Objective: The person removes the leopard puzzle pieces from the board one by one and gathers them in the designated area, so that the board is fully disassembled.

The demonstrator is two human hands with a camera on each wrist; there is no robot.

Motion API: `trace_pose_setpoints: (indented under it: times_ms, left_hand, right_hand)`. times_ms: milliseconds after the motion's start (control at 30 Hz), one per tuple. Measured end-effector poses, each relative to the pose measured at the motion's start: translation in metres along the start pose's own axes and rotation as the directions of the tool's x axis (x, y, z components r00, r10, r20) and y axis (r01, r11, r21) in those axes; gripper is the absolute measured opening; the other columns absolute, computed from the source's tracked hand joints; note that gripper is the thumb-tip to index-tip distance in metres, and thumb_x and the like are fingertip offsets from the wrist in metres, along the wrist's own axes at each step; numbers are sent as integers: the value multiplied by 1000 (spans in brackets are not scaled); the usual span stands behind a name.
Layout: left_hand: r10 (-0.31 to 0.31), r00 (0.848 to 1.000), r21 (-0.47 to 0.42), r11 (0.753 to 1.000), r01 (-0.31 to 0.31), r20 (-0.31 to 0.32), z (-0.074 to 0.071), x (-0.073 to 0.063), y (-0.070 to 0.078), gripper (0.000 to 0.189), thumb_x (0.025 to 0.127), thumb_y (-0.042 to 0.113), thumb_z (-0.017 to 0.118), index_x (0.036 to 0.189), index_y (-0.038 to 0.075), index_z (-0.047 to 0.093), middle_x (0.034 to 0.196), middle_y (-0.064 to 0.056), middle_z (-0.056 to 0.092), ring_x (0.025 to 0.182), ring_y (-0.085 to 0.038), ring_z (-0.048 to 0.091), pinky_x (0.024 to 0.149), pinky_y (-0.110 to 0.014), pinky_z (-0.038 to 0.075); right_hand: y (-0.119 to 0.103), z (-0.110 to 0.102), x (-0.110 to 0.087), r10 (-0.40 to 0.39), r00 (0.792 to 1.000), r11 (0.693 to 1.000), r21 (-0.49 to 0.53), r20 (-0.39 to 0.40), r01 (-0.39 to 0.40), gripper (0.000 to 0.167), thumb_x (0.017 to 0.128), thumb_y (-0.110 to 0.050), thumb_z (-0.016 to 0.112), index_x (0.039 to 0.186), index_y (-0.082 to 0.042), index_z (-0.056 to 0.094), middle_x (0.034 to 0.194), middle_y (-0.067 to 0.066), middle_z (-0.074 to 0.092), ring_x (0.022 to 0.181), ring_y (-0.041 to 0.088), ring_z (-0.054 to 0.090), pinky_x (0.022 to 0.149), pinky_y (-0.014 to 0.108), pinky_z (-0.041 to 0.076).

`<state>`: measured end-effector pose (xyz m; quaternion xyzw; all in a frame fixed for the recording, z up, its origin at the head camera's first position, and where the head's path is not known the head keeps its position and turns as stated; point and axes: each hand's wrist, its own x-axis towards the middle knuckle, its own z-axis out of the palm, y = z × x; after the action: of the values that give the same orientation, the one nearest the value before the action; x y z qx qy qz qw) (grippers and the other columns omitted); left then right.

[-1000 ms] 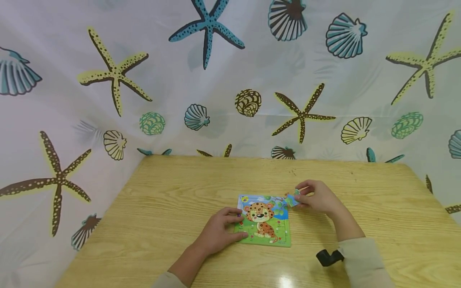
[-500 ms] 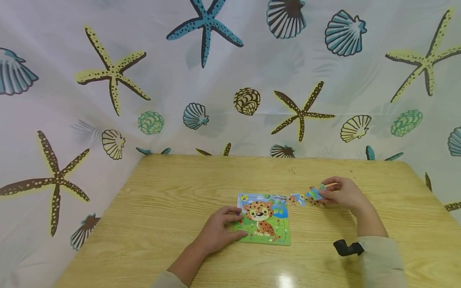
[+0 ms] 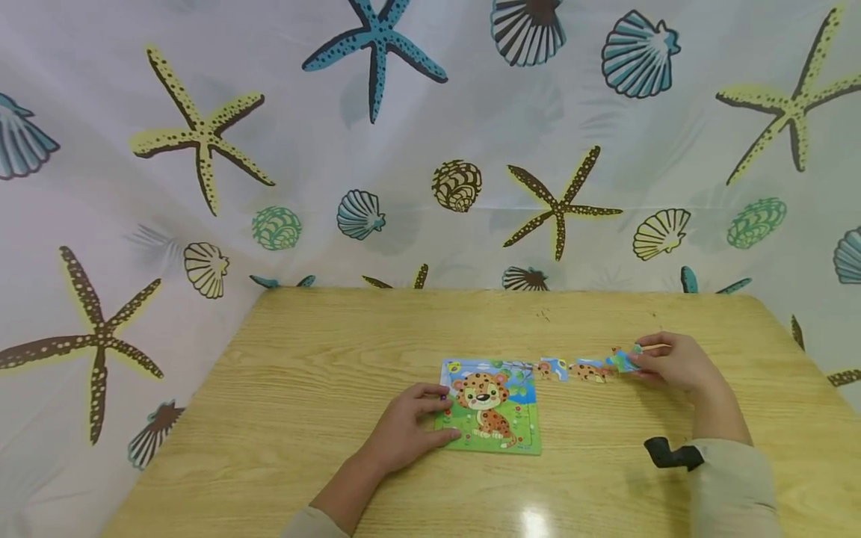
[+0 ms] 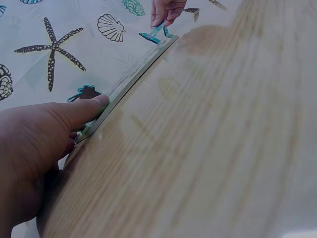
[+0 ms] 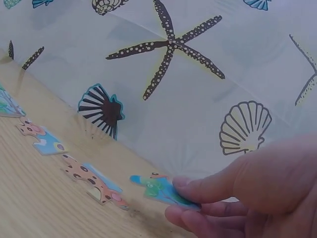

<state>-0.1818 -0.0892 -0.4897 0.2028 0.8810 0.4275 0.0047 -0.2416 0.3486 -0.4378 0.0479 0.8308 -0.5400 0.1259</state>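
A leopard jigsaw puzzle (image 3: 494,407) lies flat on the table, its picture a spotted cub on green grass. At its left edge my left hand (image 3: 410,426) grips the board, thumb near the front corner and fingers farther back; in the left wrist view the thumb (image 4: 89,110) presses on the rim. Off to the right, my right hand (image 3: 679,366) pinches a blue and green puzzle piece (image 3: 622,362) between thumb and fingers, low over the table in the right wrist view. Two loose pieces lie between: a cub-ear piece (image 3: 553,369) and a spotted piece (image 3: 589,370).
The wooden table (image 3: 336,336) reaches back to a white curtain (image 3: 403,149) printed with starfish and shells. A black bracket (image 3: 671,453) sticks out from the right sleeve (image 3: 729,478).
My right hand has moved right, away from the board, with the piece in its pinch. The two loose pieces, hidden or overlapped before, now show. The left hand stays on the board.
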Motion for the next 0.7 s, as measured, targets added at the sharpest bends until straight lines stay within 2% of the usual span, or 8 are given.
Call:
trace_pose_setpoints:
  times_ms: [100,233,300,367,467,567,633,700]
  left_hand:
    - [-3,1000,0,1000,3,-2,0,0,0,49,79,31,86,120,9,73,134,-1,62,130,-27,55,107,-49,47]
    - [-6,1000,0,1000,6,-4,1,-1,2,49,79,29,86,120,8,73,134,-1,62,131,-27,55,108,-48,47]
    - [5,1000,9,1000,-5,-7,1,-1,3,49,79,29,86,120,7,72,133,-3,62,130,-28,55,108,-49,47]
    - [11,1000,18,1000,-11,-9,1,-1,3,49,79,29,86,120,6,72,133,-3,62,129,-29,56,108,-50,47]
    - [8,1000,20,1000,-8,-10,1,-1,4,49,79,30,86,120,7,73,133,-3,62,128,-28,56,108,-50,47]
    - [-6,1000,14,1000,6,-9,1,0,4,48,78,30,86,120,8,73,134,-1,62,129,-27,56,109,-48,46]
    - [-11,1000,9,1000,11,-6,1,0,3,49,78,30,86,120,8,73,134,0,62,130,-26,55,109,-48,46]
    - [-12,1000,10,1000,12,-4,1,0,3,49,78,30,86,120,8,73,134,0,62,130,-26,55,109,-48,46]
  right_hand:
    - [1,-2,-2,49,998,999,-7,-31,-50,58,98,-14,64,142,12,38,114,18,57,76,13,70,73,29,62]
    - [3,-2,-3,96,993,995,-21,-69,-97,57,97,-15,67,140,12,39,100,11,60,70,12,69,67,27,61]
    - [6,-2,-3,98,992,993,-61,-81,-103,56,96,-16,67,137,13,41,100,13,61,68,11,68,66,26,61]
    - [8,-2,-3,87,992,987,-127,-89,-98,55,96,-18,68,134,14,43,104,20,62,69,12,69,65,27,60]
    - [8,-2,-4,61,992,959,-271,-109,-89,54,94,-24,70,127,14,50,112,28,62,74,17,67,67,31,57]
    - [7,-3,-5,56,988,919,-379,-141,-106,53,92,-31,72,121,10,56,117,31,60,87,28,63,74,39,53]
    - [6,-3,-5,59,986,903,-413,-156,-120,52,91,-33,73,120,8,58,118,31,59,93,34,58,78,43,50]
    - [6,-3,-5,68,985,905,-406,-159,-128,52,91,-33,73,120,7,59,118,30,59,94,34,58,79,42,50]
